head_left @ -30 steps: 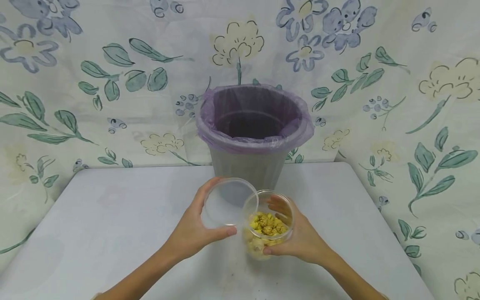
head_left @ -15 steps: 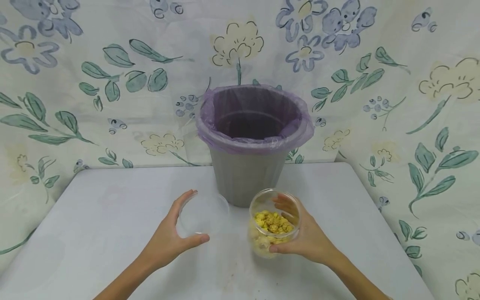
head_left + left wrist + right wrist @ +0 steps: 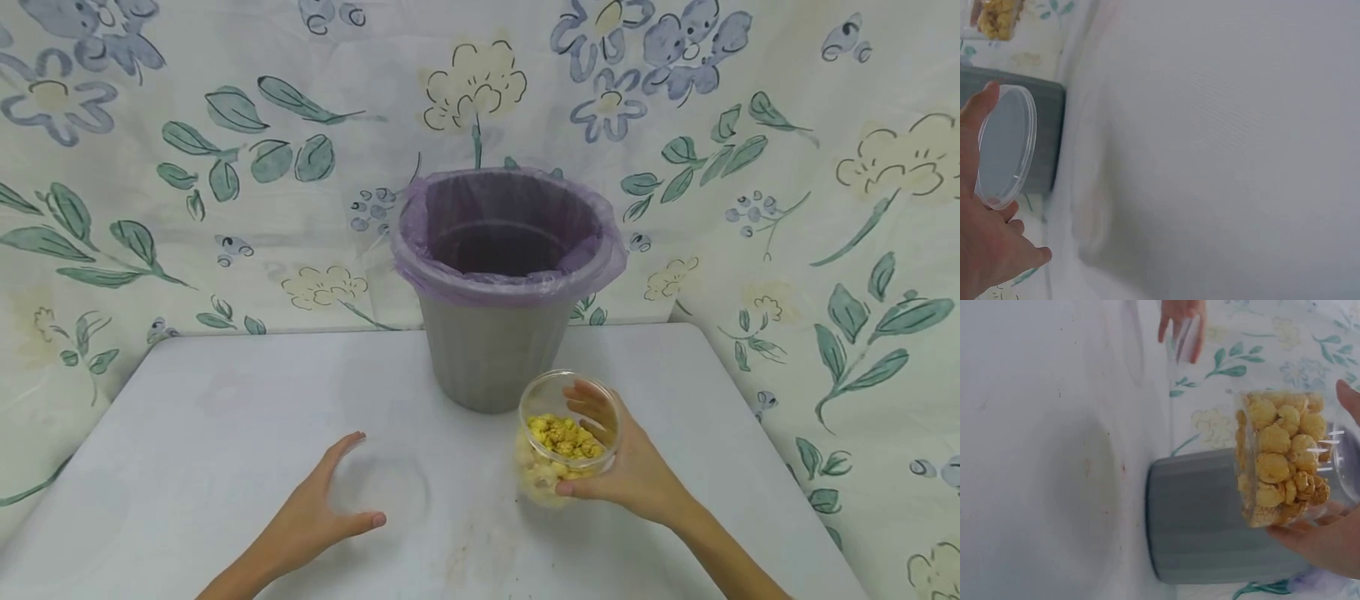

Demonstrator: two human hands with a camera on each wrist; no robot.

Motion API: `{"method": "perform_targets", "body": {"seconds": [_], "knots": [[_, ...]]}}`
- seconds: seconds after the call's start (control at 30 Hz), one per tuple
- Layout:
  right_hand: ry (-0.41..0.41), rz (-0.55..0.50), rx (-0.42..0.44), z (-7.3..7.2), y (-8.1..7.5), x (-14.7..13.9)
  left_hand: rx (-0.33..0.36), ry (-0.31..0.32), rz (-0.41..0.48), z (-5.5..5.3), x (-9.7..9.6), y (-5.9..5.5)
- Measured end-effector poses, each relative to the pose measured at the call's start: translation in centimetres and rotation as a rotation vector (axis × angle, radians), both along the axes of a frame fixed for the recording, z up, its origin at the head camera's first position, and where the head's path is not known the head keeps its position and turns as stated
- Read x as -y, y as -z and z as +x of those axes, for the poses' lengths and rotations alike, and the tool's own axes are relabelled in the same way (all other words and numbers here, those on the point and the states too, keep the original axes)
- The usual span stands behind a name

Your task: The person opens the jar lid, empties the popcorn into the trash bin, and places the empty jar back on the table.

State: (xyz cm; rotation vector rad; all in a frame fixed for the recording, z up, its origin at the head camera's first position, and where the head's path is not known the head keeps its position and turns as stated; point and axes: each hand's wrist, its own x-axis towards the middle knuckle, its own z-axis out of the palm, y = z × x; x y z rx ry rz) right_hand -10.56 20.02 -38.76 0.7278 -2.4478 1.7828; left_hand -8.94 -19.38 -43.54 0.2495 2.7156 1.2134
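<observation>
The left hand [image 3: 309, 512] held a clear lid [image 3: 1007, 144] by its edge, with the thumb on one side and the fingers on the other; the lid lay almost level in this grip and was raised above the surface [image 3: 225, 433], where a soft shadow fell below it; in the head view it was so transparent that only a faint circle of it could be seen.

The right hand [image 3: 628, 468] gripped a clear container [image 3: 543, 398], with the thumb curved on the near side and the other fingers around the far side, partly visible through the wall; the container was without its lid, roughly upright, its mouth upward; it too was raised above the surface and stood well apart from the lid; inside were yellow popcorn pieces [image 3: 566, 437], which filled the lower part and left the upper wall bare.

Just behind the container, and a little to the left of it, a grey bin [image 3: 495, 354] stood on the white surface; a purple bag [image 3: 510, 289] lined it and was folded outward over the rim; small specks [image 3: 1124, 467] were scattered on the surface; behind everything hung a pale cloth [image 3: 480, 87] with printed flowers and green leaves.
</observation>
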Motion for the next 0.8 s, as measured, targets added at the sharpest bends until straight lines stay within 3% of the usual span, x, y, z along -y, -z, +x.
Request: {"method": "perform_targets", "body": {"seconds": [0.2, 0.57, 0.8], "knots": [[0.021, 0.013, 0.0, 0.1, 0.0, -0.6, 0.009, 0.002, -0.051, 0.7, 1.2, 1.6], [0.062, 0.009, -0.022, 0.2, -0.4, -1.6, -0.195, 0.068, -0.156, 0.9, 2.5, 3.8], [0.056, 0.0, -0.073, 0.0, -1.1, -2.4, -0.213, 0.077, -0.236, 1.3, 2.9, 4.5]]}}
